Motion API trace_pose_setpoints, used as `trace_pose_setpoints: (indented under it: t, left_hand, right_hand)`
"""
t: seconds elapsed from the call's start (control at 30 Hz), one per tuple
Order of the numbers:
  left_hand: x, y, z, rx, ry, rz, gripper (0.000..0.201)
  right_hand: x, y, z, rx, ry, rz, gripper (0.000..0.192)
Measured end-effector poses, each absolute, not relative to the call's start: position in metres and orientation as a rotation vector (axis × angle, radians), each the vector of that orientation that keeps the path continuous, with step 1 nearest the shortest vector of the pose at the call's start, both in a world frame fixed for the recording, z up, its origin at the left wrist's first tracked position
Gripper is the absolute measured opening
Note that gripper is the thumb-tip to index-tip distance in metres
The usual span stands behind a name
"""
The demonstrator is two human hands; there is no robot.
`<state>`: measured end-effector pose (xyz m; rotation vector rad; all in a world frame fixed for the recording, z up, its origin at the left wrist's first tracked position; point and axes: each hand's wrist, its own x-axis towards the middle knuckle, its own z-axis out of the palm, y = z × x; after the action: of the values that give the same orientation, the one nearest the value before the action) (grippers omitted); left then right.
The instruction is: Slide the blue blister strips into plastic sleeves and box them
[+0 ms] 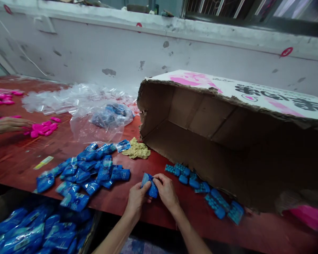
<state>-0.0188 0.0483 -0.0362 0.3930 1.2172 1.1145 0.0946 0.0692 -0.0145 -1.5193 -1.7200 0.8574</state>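
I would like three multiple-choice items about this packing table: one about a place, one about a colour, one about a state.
1. Where do the loose blue pieces lie?
A. at the mouth of the cardboard box
B. on the window ledge
C. under the rubber bands

2. What colour are the pieces by the co-worker's hand?
A. green
B. pink
C. white

3. How is the blue packet held?
A. by the left hand alone
B. by neither hand
C. between the left hand and the right hand

Answers: 1 A, they spill along the box's open side. 2 B, the pile is bright pink. 3 C, fingers of both hands pinch it.
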Motion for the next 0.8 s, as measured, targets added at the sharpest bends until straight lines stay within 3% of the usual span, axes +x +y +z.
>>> trace_pose_setpoints:
  t: [0.5, 0.57, 0.7, 0.8]
  left_hand:
    - [-0.032, 0.042, -0.029, 0.263, 1.131, 1.057, 0.036]
    - [-0.032, 0.042, -0.03, 0.273, 1.12, 1.074, 0.036]
    - [-0.028, 0.043, -0.033, 0.364, 1.147, 1.093, 0.04]
    - [-0.023, 0.044, -0.035, 0.405, 1.189, 1.099, 0.043]
  right_hand:
    - [0.095, 0.092, -0.011, -1.766, -1.731, 0.507, 0.027]
    - [0.097, 0.084, -0.008, -1.698, -1.617, 0.628, 0.031]
    - [0.097, 0.07, -0.013, -1.437, -1.357, 1.264, 0.028]
    - [0.097, 0.065, -0.023, -1.449, -1.343, 1.296, 0.033]
